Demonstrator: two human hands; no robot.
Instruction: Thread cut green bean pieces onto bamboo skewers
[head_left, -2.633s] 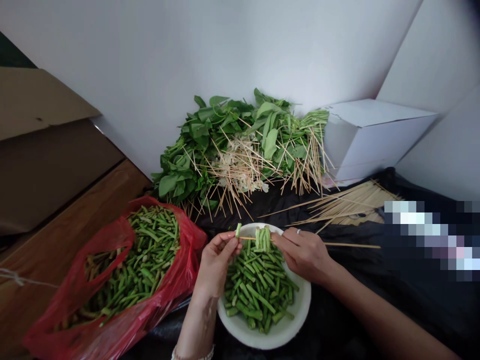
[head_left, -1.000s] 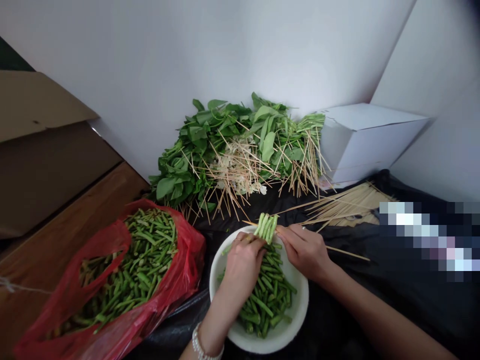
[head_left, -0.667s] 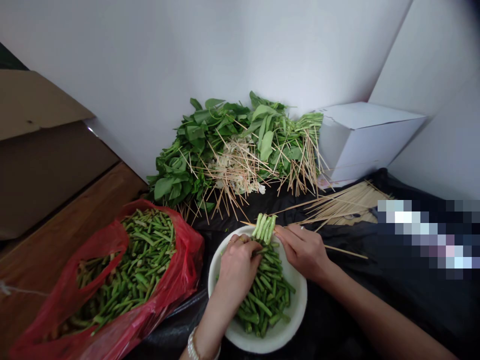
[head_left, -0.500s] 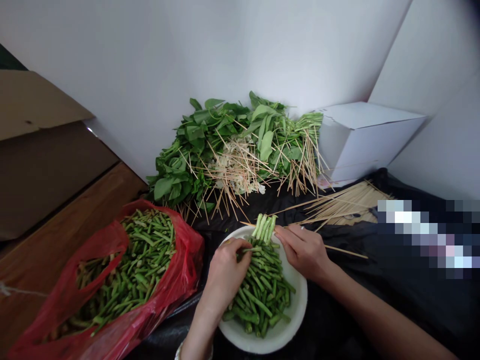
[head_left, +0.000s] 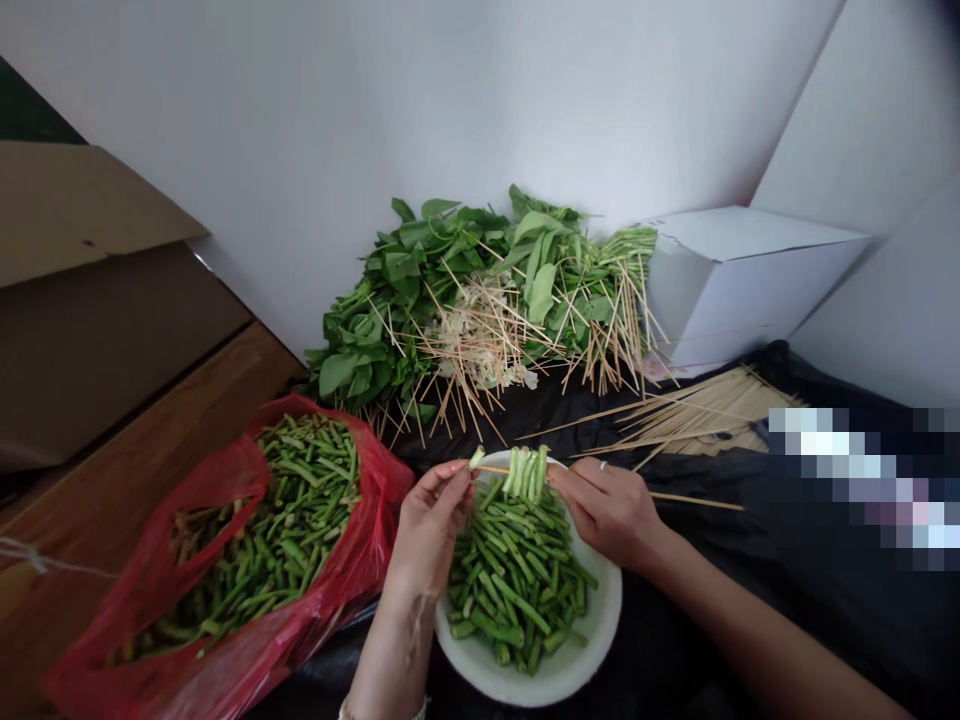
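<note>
Left hand: thumb and fingers clamped on a single short light-green cut stem piece, held at the tip of a thin tan wooden skewer; can't tell if the point is in yet. Right hand: fingers closed on the same skewer just behind a tight side-by-side row of pale-green stem pieces, its tail end sticking out past the hand. So this skewer looks part filled: row on, the left hand's piece not yet against it, gap of bare stick between. Below, a round white bowl holds a heap of loose dark-green cut stems, none skewered that I can see. Left of it, an open red translucent plastic bag with many more loose green stems, so plenty left, I'd judge. Beyond, by the wall, piled leafy green bunches and whitish vegetable pieces with many sticks poking out, likely finished ones. Right: a fan of bare tan wooden skewers, apparently unused, on black plastic sheeting.
</note>
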